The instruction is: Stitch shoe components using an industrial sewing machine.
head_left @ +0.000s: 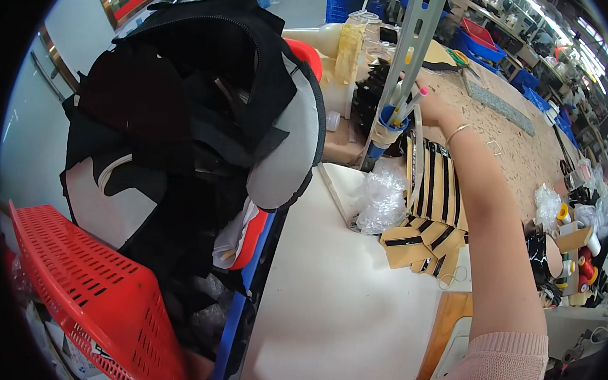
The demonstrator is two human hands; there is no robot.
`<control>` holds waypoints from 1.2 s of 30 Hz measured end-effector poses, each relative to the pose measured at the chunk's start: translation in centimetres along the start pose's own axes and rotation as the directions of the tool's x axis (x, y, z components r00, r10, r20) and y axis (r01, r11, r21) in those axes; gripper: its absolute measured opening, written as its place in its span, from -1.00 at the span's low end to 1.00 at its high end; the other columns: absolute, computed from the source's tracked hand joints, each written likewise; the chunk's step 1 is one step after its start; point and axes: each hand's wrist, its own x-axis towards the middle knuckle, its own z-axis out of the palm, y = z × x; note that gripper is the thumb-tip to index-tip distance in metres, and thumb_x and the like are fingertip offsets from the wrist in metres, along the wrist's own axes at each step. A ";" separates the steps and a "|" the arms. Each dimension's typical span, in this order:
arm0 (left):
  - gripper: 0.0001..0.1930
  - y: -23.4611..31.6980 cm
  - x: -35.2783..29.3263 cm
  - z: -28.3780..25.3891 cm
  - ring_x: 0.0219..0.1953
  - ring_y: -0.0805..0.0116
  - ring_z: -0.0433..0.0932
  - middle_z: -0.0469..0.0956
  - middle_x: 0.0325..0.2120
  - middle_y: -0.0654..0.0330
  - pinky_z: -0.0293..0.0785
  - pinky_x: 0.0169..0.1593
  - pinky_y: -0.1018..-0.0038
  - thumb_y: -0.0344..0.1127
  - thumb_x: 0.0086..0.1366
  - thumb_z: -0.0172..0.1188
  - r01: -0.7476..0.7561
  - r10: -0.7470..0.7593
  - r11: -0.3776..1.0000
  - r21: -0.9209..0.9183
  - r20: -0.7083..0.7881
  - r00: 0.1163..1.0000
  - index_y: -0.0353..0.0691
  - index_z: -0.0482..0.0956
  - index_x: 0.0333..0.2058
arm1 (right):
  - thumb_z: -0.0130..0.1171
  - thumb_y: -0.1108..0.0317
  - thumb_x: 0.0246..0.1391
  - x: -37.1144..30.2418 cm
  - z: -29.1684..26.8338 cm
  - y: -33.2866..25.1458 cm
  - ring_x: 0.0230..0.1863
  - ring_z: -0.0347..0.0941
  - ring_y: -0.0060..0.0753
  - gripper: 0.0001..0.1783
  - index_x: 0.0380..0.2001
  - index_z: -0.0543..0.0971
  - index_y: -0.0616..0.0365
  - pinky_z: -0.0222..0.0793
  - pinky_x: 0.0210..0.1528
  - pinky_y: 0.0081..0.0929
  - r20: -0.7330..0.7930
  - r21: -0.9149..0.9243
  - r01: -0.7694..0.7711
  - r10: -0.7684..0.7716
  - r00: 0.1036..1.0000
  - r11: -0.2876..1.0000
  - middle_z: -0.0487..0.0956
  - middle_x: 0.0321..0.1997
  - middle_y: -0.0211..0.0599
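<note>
My right arm reaches far across the table, a thin bracelet on its wrist. My right hand (pixel 437 109) is behind an upright slotted metal post (pixel 416 36), near a bundle of shiny black pieces (pixel 373 93). Its fingers are mostly hidden, so any grip cannot be seen. Beside it, a blue cup (pixel 391 119) with pens is fixed to the post. At the lower left, a red perforated plastic basket (pixel 95 270) stands tilted. A dim skin-toned patch behind its lower edge may be my left hand (pixel 198 369); no fingers show.
A large heap of black and white fabric pieces (pixel 196 106) with a zipper rises at the left. On the white tabletop (pixel 323 292) lie clear plastic wrap (pixel 381 198) and tan strips with black bands (pixel 434 183). Scissors (pixel 459 58) and a grey strip (pixel 499 104) lie on the brown board.
</note>
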 end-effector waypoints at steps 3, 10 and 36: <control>-0.65 1.0 -2.2 1.6 -0.03 0.09 0.35 0.35 -0.08 0.07 0.30 0.02 0.22 -0.13 0.12 -0.05 0.214 -0.190 0.968 -0.129 0.178 0.966 -0.01 0.37 -0.10 | 0.54 0.24 -0.68 2.5 -3.3 -0.1 0.30 0.02 -0.07 0.44 0.28 -0.19 0.16 0.01 0.27 -0.38 0.379 0.103 -0.149 0.100 0.920 0.983 0.05 0.31 0.01; -0.70 1.0 3.1 -2.8 -0.12 0.17 0.29 0.30 -0.23 0.11 0.20 0.02 0.28 -0.15 0.13 -0.14 0.511 -0.253 0.837 -0.194 0.691 0.677 -0.05 0.36 -0.16 | 0.51 -0.05 -0.78 2.6 -2.0 0.9 0.29 0.05 -0.06 0.50 0.29 -0.13 0.09 0.02 0.25 -0.35 0.313 0.036 -0.328 0.301 0.901 0.944 0.08 0.30 0.02; -0.68 -1.8 6.0 -5.1 -0.10 0.23 0.39 0.44 -0.16 0.22 0.29 -0.10 0.31 -0.10 0.07 0.09 0.025 0.092 0.962 0.273 -0.409 0.908 -0.06 0.51 -0.20 | 0.11 0.19 0.03 -9.8 -7.9 0.3 -0.11 0.44 -0.27 -0.57 -0.07 0.41 0.19 0.41 -0.23 -0.35 -0.245 0.861 0.489 0.956 0.162 0.137 0.52 -0.10 -0.31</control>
